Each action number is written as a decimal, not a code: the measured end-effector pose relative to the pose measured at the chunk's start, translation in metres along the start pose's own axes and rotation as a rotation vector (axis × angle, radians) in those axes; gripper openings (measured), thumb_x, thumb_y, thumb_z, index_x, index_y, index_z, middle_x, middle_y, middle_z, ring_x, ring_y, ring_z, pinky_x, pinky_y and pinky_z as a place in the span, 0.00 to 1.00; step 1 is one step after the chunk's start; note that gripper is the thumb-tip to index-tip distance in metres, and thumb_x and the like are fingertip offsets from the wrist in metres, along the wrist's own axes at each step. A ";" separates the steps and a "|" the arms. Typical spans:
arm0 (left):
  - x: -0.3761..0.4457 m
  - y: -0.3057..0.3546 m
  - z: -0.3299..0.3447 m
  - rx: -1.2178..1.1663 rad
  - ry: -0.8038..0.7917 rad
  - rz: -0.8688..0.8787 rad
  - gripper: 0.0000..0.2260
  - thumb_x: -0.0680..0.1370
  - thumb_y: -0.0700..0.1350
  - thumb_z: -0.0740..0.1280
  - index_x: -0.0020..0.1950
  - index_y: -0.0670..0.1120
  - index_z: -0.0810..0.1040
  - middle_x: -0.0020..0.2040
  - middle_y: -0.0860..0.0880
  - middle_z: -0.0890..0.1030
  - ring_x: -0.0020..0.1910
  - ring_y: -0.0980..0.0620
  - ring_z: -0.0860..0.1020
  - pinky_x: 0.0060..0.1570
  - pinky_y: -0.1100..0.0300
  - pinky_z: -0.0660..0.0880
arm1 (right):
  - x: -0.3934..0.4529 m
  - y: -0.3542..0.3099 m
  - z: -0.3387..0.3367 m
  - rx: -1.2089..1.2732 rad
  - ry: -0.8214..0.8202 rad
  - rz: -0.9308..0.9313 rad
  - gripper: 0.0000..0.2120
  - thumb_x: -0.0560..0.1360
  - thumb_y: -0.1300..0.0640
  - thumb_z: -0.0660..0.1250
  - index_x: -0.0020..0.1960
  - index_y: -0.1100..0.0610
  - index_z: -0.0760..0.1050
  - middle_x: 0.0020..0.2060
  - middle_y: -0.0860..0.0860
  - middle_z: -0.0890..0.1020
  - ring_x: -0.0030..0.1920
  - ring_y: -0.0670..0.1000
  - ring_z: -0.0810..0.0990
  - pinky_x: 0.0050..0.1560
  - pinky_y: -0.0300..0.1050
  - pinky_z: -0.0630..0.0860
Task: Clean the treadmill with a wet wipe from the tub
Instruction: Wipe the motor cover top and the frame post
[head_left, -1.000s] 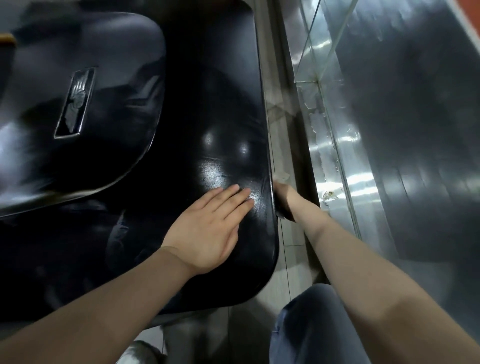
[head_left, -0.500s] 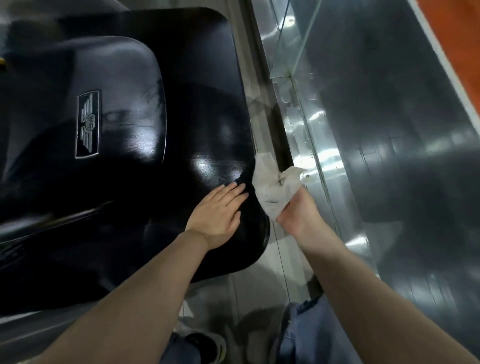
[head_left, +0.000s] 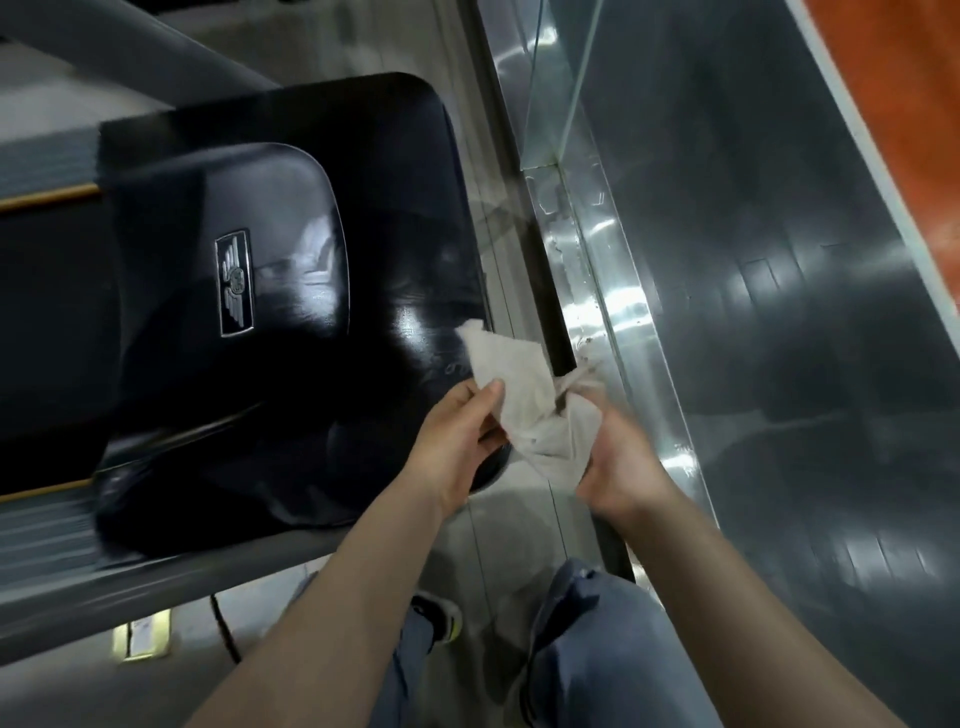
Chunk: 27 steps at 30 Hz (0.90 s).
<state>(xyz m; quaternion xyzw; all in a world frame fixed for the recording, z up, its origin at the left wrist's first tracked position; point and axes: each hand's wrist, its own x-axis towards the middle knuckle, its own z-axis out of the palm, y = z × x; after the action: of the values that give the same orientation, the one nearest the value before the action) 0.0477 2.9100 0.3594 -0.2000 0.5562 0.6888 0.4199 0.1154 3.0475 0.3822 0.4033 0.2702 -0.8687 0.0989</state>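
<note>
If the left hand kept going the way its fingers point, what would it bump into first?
Probably the wet wipe, which the left hand already pinches. Past it lies the treadmill's black cover, though depth is hard to judge.

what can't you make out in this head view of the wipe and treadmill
- Tub: nowhere in the head view, beyond the frame edges.
- Wipe: its lower part is hidden by the left hand and right hand.
- Emblem on the black treadmill cover: too small to read.
- Treadmill's left side: motion-blurred and cut off by the frame edge.
</note>
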 end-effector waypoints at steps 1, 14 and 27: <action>-0.008 0.004 0.003 0.013 0.045 0.016 0.11 0.81 0.44 0.65 0.61 0.40 0.77 0.59 0.41 0.83 0.58 0.45 0.82 0.60 0.51 0.78 | -0.009 -0.003 0.002 -0.049 0.050 0.012 0.11 0.74 0.54 0.69 0.48 0.63 0.81 0.42 0.59 0.84 0.40 0.55 0.85 0.39 0.45 0.81; -0.099 0.053 0.034 0.478 0.349 0.566 0.12 0.80 0.38 0.67 0.52 0.57 0.76 0.49 0.60 0.82 0.50 0.63 0.80 0.50 0.65 0.75 | -0.085 -0.028 0.010 0.105 0.281 0.232 0.18 0.83 0.48 0.55 0.68 0.54 0.73 0.57 0.49 0.82 0.57 0.55 0.82 0.59 0.46 0.78; -0.124 0.085 0.053 0.781 -0.260 0.601 0.13 0.81 0.45 0.62 0.63 0.47 0.81 0.70 0.52 0.75 0.72 0.54 0.70 0.72 0.59 0.65 | -0.119 -0.083 0.085 -0.049 0.182 0.055 0.07 0.76 0.70 0.59 0.49 0.66 0.76 0.37 0.59 0.81 0.39 0.56 0.82 0.41 0.47 0.80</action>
<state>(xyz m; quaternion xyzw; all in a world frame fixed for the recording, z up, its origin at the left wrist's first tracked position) 0.0602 2.9129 0.5175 0.2282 0.7482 0.5389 0.3126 0.1063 3.0646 0.5496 0.4855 0.2881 -0.8184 0.1077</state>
